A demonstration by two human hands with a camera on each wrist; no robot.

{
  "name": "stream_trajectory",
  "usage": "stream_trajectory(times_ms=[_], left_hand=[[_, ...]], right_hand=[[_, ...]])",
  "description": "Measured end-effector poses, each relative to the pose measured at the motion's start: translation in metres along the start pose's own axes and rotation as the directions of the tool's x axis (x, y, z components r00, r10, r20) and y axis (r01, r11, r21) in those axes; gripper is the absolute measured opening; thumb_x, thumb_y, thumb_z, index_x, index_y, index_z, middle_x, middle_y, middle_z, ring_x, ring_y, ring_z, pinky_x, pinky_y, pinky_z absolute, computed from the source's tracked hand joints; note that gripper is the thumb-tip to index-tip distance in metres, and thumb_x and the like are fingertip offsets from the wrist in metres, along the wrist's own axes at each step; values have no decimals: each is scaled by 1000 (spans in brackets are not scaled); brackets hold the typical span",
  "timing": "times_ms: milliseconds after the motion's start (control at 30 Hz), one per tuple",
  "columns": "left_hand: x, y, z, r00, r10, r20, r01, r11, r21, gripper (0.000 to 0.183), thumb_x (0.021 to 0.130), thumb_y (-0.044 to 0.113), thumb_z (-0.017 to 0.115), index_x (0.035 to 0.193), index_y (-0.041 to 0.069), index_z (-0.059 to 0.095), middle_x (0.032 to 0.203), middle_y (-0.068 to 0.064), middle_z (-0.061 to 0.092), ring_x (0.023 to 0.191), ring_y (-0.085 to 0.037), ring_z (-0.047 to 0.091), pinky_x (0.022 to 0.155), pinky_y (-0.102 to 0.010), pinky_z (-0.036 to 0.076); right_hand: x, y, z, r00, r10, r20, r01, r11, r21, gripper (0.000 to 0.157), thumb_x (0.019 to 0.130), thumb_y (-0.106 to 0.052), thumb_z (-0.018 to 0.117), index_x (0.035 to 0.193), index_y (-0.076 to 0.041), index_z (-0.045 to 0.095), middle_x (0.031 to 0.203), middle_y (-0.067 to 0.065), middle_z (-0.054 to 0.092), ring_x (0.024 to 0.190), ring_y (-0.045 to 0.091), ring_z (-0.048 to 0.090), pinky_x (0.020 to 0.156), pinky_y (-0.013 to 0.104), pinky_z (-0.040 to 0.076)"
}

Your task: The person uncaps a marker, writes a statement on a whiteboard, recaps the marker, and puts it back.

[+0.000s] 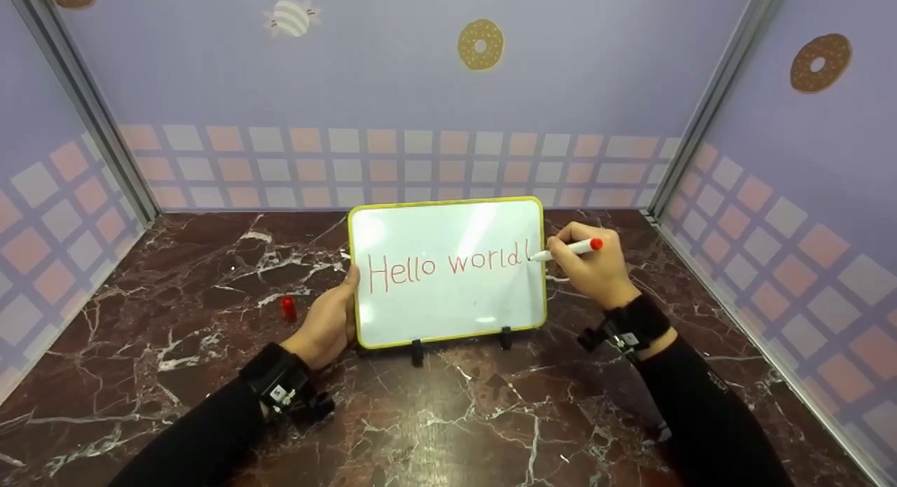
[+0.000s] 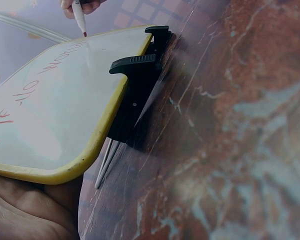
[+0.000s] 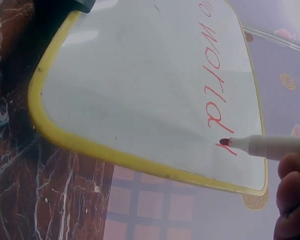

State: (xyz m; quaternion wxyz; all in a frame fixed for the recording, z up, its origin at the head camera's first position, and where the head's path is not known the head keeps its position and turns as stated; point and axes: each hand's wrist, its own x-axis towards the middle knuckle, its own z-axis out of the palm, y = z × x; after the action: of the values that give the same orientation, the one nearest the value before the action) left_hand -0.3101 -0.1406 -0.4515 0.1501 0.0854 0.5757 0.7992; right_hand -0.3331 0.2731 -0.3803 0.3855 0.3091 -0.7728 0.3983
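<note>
A small whiteboard (image 1: 434,306) with a yellow frame leans upright on a black stand (image 2: 132,95), bearing the red words "Hello world" and an exclamation stroke. My left hand (image 1: 326,326) grips its left edge, thumb along the frame and fingers mostly hidden behind. With my right hand (image 1: 596,266) I pinch a white marker (image 1: 576,249) with a red end. Its dark red tip (image 3: 224,142) is at the exclamation stroke, near the board's right edge; whether it touches the surface I cannot tell. A red marker cap (image 1: 289,308) stands left of the board.
The dark red marbled tabletop (image 1: 448,417) spreads around the board. Behind it rises a lilac wall (image 1: 392,80) with pink and white checks; side panels close in the left and right. Black camera straps (image 1: 634,324) circle both wrists.
</note>
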Motion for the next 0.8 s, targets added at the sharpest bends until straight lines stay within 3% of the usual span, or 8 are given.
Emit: stream_trajectory(times_ms=[233,467,800], left_hand=[[-1,0,1,1000,7,18,-7,1000,3,74,118,64,31,170,13,43,158,-17,61,136,-32,67,106,-54,61],[-1,-1,1,1000,9,3,-9,1000,3,77,117,66,33,169,10,44,156,-18,63,133,-32,69,105,-53,62],[0,-1,0,1000,1,4,-1,1000,-12,75,117,65,35,169,11,45,156,-16,63,134,-32,68,106,-54,61]], right_hand=[[0,-5,2,1000,-6,13,7,1000,-18,22,85,17,73,69,3,67,55,7,58,51,-5,38,46,13,26],[-3,1,3,1000,13,25,-12,1000,-24,22,86,17,74,70,2,68,55,7,60,50,-6,41,46,13,28],[5,-36,-1,1000,27,15,-27,1000,3,23,87,18,71,70,4,66,56,9,61,51,-5,44,47,12,33]])
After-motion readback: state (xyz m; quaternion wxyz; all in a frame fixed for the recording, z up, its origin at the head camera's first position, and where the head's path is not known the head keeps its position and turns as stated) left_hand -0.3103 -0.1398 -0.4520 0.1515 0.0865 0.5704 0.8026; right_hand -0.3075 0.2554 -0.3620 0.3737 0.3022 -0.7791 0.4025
